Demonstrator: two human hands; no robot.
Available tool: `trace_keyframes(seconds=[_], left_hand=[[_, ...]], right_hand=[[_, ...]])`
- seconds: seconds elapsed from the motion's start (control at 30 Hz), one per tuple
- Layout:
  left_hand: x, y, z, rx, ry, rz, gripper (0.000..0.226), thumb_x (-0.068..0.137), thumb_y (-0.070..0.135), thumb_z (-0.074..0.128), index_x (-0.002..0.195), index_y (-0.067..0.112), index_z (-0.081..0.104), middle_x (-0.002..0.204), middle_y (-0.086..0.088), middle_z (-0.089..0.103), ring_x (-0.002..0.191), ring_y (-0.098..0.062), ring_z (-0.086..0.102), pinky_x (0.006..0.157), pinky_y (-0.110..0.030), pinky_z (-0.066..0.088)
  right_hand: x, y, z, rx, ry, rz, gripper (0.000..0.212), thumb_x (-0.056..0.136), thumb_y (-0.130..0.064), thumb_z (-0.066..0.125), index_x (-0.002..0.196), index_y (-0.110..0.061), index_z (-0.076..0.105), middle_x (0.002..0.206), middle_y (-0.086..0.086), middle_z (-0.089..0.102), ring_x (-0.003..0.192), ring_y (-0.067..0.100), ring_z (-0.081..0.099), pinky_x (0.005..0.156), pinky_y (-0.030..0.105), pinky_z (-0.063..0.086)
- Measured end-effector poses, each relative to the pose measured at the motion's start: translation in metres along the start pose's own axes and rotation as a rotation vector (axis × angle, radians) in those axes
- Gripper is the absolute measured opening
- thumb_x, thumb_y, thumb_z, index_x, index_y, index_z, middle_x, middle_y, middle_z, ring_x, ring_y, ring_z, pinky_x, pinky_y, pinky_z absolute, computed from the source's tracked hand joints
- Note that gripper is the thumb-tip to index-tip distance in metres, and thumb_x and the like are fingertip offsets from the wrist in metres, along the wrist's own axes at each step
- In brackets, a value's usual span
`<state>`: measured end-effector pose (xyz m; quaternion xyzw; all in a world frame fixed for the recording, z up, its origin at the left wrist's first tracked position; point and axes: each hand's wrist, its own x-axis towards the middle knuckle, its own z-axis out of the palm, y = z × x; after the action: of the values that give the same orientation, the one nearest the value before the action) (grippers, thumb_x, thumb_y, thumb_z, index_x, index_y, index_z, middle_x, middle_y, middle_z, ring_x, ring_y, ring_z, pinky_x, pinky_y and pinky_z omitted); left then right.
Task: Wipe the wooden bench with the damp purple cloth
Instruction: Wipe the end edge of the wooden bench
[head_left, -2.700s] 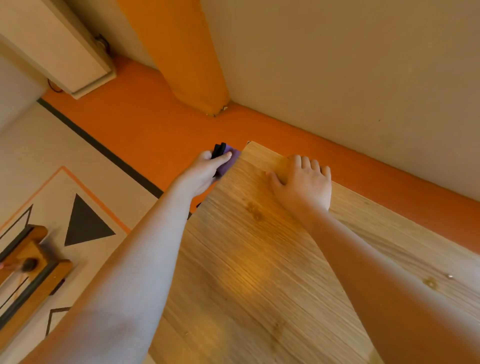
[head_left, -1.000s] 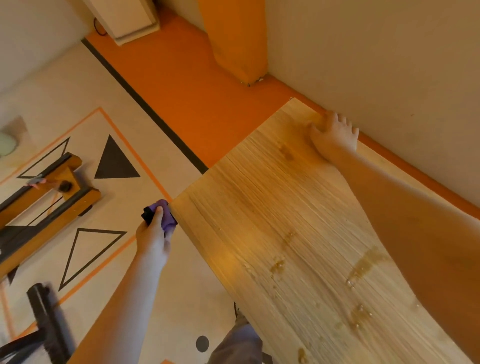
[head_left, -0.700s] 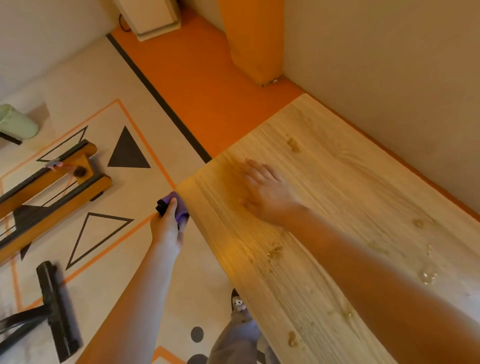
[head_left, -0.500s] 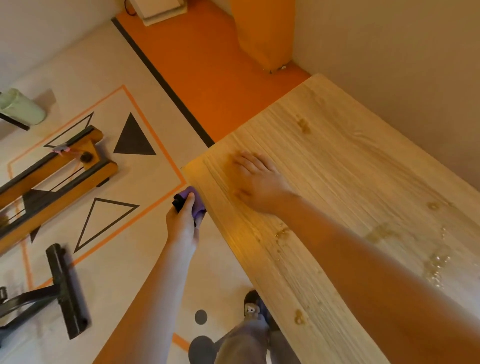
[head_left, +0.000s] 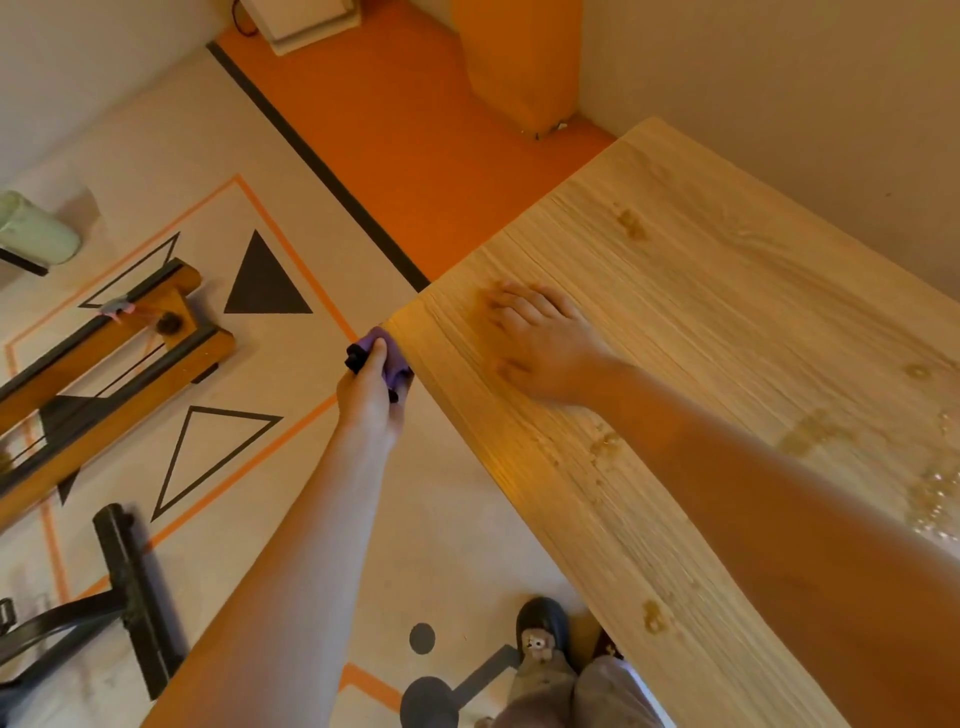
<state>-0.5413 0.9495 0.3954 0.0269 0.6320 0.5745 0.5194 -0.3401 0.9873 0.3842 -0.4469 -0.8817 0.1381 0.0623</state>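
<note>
The wooden bench (head_left: 727, 322) runs from the middle to the lower right, with wet patches on its top. My left hand (head_left: 371, 397) grips the bunched purple cloth (head_left: 388, 353) and holds it against the bench's side edge, just below the near left corner. Flat on the bench top near that corner lies my right hand (head_left: 540, 340), fingers straight and spread.
A wall borders the bench on the right, with an orange pillar (head_left: 519, 62) at the back. A wooden frame (head_left: 109, 358) and a black stand (head_left: 130, 587) lie on the patterned floor to the left. My shoe (head_left: 540, 629) is below the bench edge.
My left hand carried the cloth from the bench's far corner down its side to the near corner. My right hand came from the far corner to rest flat near the left one.
</note>
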Motion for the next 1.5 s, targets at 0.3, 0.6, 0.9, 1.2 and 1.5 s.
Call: trace_keyframes(seconds=[0.3,0.6,0.9,1.2,1.5], left_hand=[[-0.112,-0.077,-0.042,0.134,-0.164,-0.062,0.010,0.088,0.009,0.058,0.096,0.013,0.063,0.083,0.000,0.067,0.082,-0.011,0.062,0.072,-0.022,0.049],[-0.084,-0.062,-0.034,0.024,0.059,0.035,0.008,0.092,0.011,0.059,0.098,0.015,0.062,0.100,-0.007,0.066,0.091,-0.018,0.064,0.078,-0.026,0.052],[-0.106,-0.098,-0.037,0.068,-0.005,-0.062,0.023,0.091,0.011,0.059,0.113,0.012,0.063,0.109,-0.012,0.068,0.105,-0.024,0.064,0.095,-0.040,0.050],[-0.144,-0.106,-0.058,0.058,0.015,-0.138,0.024,0.085,0.006,0.063,0.109,0.010,0.063,0.108,-0.011,0.069,0.105,-0.023,0.064,0.082,-0.031,0.051],[-0.099,-0.083,-0.040,-0.102,0.033,-0.067,0.037,0.089,0.011,0.061,0.126,0.007,0.055,0.120,-0.016,0.062,0.106,-0.024,0.063,0.085,-0.032,0.056]], right_hand=[[-0.004,-0.002,-0.011,0.040,-0.045,0.021,0.065,0.092,-0.045,0.044,0.146,-0.016,0.023,0.157,-0.002,0.014,0.144,0.013,0.002,0.114,0.032,-0.007],[-0.002,-0.003,-0.008,0.024,-0.053,0.004,0.066,0.093,-0.046,0.044,0.147,-0.016,0.021,0.157,0.000,0.013,0.144,0.014,0.001,0.114,0.033,-0.006],[-0.001,0.001,-0.010,0.043,-0.069,0.010,0.065,0.092,-0.046,0.044,0.146,-0.016,0.023,0.157,0.000,0.014,0.144,0.014,0.000,0.116,0.035,-0.006],[-0.001,-0.004,-0.010,0.052,-0.091,0.013,0.065,0.093,-0.045,0.045,0.146,-0.016,0.022,0.157,0.000,0.012,0.145,0.013,0.000,0.115,0.034,-0.006],[-0.004,0.002,-0.012,0.082,-0.109,0.000,0.066,0.093,-0.044,0.046,0.147,-0.015,0.021,0.158,0.001,0.010,0.145,0.014,-0.002,0.116,0.034,-0.006]])
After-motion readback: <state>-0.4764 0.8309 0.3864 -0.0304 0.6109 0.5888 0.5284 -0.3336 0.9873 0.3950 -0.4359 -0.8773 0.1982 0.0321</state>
